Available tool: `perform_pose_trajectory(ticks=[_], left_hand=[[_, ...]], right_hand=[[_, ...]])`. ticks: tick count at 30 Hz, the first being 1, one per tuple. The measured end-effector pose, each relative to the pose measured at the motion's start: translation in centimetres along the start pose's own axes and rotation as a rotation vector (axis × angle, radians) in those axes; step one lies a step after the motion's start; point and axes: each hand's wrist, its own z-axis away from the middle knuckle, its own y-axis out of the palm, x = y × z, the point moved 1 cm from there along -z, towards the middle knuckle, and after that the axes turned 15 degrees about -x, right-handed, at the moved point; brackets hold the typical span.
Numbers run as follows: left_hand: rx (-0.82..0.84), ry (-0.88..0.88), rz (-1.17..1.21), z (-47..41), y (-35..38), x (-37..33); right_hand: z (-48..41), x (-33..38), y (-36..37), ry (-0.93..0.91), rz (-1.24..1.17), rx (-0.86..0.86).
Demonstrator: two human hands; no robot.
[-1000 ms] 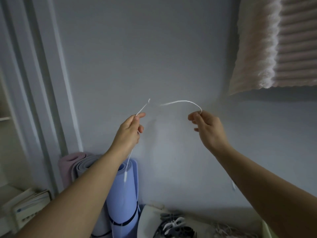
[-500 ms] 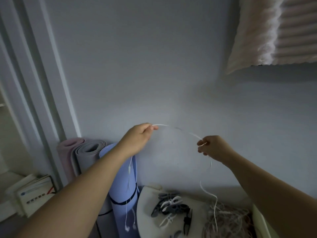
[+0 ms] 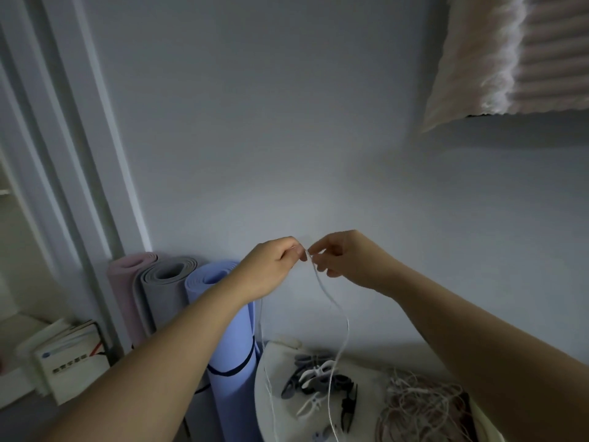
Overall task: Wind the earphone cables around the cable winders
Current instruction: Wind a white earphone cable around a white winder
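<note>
Wall (image 3: 287,138) behind hands (image 3: 267,269) (image 3: 350,260), both on cable (image 3: 347,327)

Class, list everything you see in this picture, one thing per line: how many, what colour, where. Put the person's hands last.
earphone cable: one, white, pinched between both hands, hanging to the table
cable winders: several, grey, white, black, heaped on the table
tangled cables: one heap, white and pinkish, table's right side
table: one, white, bottom centre
rolled mats: three, pink, grey, blue, upright by the wall
books: a few, pale, bottom left
ribbed blanket: one, pale pink, top right
left hand: fingers pinch the cable's top
right hand: fingers pinch it alongside
</note>
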Motion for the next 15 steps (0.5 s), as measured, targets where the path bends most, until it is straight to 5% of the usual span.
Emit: perform_pose_trajectory(ticks=[12, 15], left_hand=[[-0.065, -0.013, 0.069, 0.5, -1.1, 0.0], [-0.081, -0.043, 0.089, 0.7, -1.3, 1.1]], right_hand=[[-0.3, 0.8, 1.0, -0.056, 0.057, -0.05], [-0.8, 0.5, 0.5, 0.028, -0.097, -0.225]])
